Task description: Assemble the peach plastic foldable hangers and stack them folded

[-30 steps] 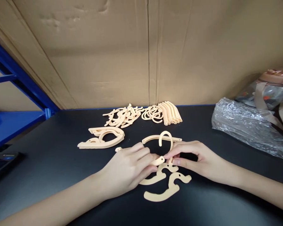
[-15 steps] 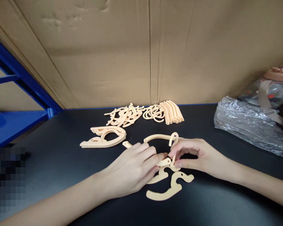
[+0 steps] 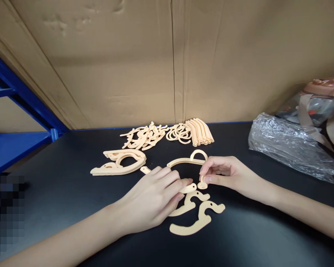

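Between the thumb and fingers of my right hand (image 3: 225,172) is a cream plastic hanger hook (image 3: 199,152), its curve upward and its round base just above the table. My left hand (image 3: 156,193) is closed around a hanger arm (image 3: 189,188); one holed end shows past the fingertips, and the middle is hidden. A holed end of an arm piece (image 3: 145,170) also shows behind that hand. Two flat, curvy hanger pieces (image 3: 187,228) lie in front, the farther one partly under my left hand. Behind the hook lies another curved arm (image 3: 180,162).
Folded hangers (image 3: 122,170) lie stacked at left. Farther back are a heap of curvy pieces (image 3: 146,137), a pile of hooks (image 3: 179,133) and a row of arms (image 3: 200,131), near a cardboard wall (image 3: 114,74). Clear plastic wrap (image 3: 284,144) lies at right, a blue frame (image 3: 25,92) at left.
My right hand has lifted the hook slightly off the flat piece and turned it, so its curve now opens differently and its base shows. My left hand stays about where it was.
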`<action>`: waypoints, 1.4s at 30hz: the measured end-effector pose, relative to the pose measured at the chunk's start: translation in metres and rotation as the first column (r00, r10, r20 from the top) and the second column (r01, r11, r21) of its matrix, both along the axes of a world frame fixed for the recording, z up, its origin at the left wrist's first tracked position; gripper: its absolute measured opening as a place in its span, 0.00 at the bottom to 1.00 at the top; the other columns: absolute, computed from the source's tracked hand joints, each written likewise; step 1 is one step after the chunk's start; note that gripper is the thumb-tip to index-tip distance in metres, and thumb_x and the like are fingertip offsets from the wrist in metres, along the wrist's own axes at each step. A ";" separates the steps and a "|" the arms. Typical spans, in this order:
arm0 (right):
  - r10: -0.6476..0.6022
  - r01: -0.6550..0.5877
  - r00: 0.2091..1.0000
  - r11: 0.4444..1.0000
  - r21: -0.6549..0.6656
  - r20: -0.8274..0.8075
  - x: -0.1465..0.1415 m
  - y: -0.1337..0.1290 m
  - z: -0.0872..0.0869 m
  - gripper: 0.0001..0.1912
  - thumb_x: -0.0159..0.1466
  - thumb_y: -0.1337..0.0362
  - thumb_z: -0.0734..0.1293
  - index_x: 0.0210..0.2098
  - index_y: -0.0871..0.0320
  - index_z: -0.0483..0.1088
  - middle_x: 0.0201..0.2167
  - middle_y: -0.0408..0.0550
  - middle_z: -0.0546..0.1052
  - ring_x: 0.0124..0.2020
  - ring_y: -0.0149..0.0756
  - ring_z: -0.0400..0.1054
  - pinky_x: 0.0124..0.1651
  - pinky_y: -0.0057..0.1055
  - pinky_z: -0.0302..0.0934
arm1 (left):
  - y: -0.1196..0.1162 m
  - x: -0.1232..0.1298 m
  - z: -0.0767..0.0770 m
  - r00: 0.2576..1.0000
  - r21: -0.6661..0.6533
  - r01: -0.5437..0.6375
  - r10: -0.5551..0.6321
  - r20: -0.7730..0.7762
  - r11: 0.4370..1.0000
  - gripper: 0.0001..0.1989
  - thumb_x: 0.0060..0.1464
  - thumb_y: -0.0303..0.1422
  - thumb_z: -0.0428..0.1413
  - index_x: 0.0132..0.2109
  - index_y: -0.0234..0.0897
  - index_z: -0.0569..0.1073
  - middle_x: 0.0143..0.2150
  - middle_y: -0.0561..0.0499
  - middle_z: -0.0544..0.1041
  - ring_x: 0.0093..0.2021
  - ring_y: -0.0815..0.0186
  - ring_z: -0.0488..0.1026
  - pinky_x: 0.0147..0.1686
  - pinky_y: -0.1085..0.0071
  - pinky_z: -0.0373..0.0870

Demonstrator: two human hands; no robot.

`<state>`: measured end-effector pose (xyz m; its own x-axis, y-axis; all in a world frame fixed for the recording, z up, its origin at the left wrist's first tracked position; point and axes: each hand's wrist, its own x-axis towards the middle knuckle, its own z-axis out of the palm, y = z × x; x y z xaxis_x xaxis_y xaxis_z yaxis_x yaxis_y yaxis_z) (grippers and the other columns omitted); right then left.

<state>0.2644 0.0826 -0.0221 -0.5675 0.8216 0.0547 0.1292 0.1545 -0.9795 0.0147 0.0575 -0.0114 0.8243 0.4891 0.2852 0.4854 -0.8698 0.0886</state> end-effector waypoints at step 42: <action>0.114 -0.133 0.968 0.989 -0.072 -0.222 -0.015 0.007 -0.003 0.14 0.61 0.66 0.70 0.47 0.55 0.72 0.33 0.42 0.76 0.35 0.27 0.72 0.42 0.28 0.66 | 0.001 0.000 -0.001 0.997 0.050 -0.057 0.054 0.062 0.997 0.11 0.65 0.27 0.44 0.50 0.34 0.68 0.36 0.48 0.72 0.35 0.63 0.64 0.33 0.68 0.57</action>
<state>0.2496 0.0898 -0.0254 -0.6469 0.7530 0.1204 -0.1024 0.0707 -0.9922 0.0152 0.0584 -0.0125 0.7768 0.5170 0.3597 0.5283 -0.8458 0.0747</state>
